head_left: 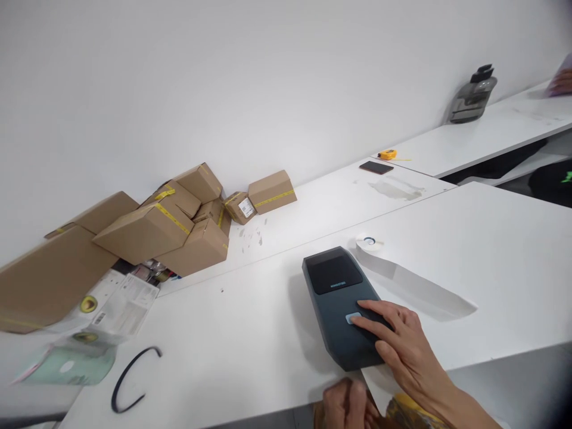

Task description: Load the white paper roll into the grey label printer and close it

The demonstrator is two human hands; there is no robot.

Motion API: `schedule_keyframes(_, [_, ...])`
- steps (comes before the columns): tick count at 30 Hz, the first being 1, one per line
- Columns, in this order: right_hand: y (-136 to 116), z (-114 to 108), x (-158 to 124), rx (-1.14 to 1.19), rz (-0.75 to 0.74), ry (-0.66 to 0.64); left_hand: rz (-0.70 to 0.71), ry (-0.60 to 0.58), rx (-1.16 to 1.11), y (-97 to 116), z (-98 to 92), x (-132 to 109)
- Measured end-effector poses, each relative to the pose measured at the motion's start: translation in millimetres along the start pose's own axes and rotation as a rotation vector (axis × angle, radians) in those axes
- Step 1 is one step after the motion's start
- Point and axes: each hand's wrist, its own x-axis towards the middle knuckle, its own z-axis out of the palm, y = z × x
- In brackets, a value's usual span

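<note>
A dark blue-grey label printer [330, 328] with a black screen at its far end lies on the white table. My right hand [406, 345] rests over its near right side, fingers stretched out, with a fingertip on the pale blue button [352, 318]. At the bottom edge, just below the printer, my left hand [346, 405] is closed; what it grips is mostly hidden, though something brown shows beside it. From behind the printer a roll of white label paper [364, 243] trails a loose strip [420, 286] to the right.
Cardboard boxes [147, 232] are piled against the wall at left, beside plastic-wrapped packets [125, 304]. A black headband [118, 387] lies near the front edge. Farther back are a phone [376, 167], a yellow tape measure [388, 154] and a grey bottle [473, 98]. Another person's hand [562, 82] shows far right.
</note>
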Motion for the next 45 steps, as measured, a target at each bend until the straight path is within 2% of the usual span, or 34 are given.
schedule_keyframes(3, [-3.6, -2.2, 6.9, -0.148, -0.064, 0.015, 0.227, 0.300, -0.003, 11.2, -18.5, -1.7])
schedule_keyframes(5, [-6.8, -4.9, 11.7, -0.215, -0.095, 0.021, 0.410, 0.473, 0.006, 23.5, -23.6, 0.8])
schedule_keyframes(7, [-8.9, -7.1, 15.3, -0.240, -0.101, 0.023, 0.519, 0.529, 0.042, 34.7, -20.6, 4.9])
schedule_keyframes(10, [-7.6, -8.5, 13.2, -0.177, -0.054, -0.010, 0.538, 0.424, 0.075, 43.1, -7.4, 9.4])
schedule_keyframes(13, [-0.7, -8.3, -1.6, 0.026, 0.078, -0.060, 0.512, 0.342, 0.021, 43.3, 2.7, 9.1])
schedule_keyframes(16, [7.5, -8.4, -17.8, 0.234, 0.272, -0.045, 0.499, 0.313, -0.051, 45.7, 2.9, 7.2])
schedule_keyframes(18, [10.2, -10.1, -18.0, 0.317, 0.343, -0.028, 0.497, 0.297, -0.115, 53.6, -1.8, 9.1])
schedule_keyframes(21, [8.8, -15.6, 8.9, 0.369, 0.312, -0.011, 0.535, 0.298, -0.230, 77.3, -13.5, 22.7])
schedule_keyframes(24, [7.2, -20.1, 62.5, 0.349, 0.162, 0.063, 0.567, 0.306, -0.288, 107.5, -25.3, 50.6])
schedule_keyframes(27, [11.9, -18.3, 123.3, 0.349, 0.065, 0.160, 0.465, 0.326, -0.206, 125.9, -29.3, 84.8])
schedule_keyframes(30, [22.1, -10.1, 175.9, 0.276, 0.074, 0.211, 0.355, 0.254, -0.027, 122.4, -23.6, 113.7])
schedule_keyframes(33, [30.4, -1.2, 211.0, 0.160, 0.125, 0.196, 0.350, 0.200, 0.083, 107.7, -15.3, 128.9])
schedule_keyframes(36, [29.3, 2.4, 218.2, 0.072, 0.105, 0.206, 0.366, 0.202, 0.119, 98.1, -12.3, 131.3])
schedule_keyframes(39, [23.0, 1.4, 194.4, -0.014, -0.038, 0.372, 0.375, 0.206, 0.124, 97.4, -13.9, 129.6])
schedule_keyframes(40, [22.3, 1.3, 181.9, -0.015, -0.099, 0.392, 0.384, 0.208, 0.123, 98.1, -14.5, 129.4])
schedule_keyframes(41, [22.9, 2.0, 168.9, -0.001, -0.161, 0.337, 0.393, 0.211, 0.121, 99.1, -14.9, 129.4])
schedule_keyframes(42, [24.8, 3.6, 156.1, 0.008, -0.220, 0.206, 0.400, 0.217, 0.118, 100.0, -15.1, 129.7])
schedule_keyframes(45, [34.6, 16.6, 126.4, -0.103, -0.360, -0.336, 0.412, 0.239, 0.112, 102.1, -14.5, 130.1])
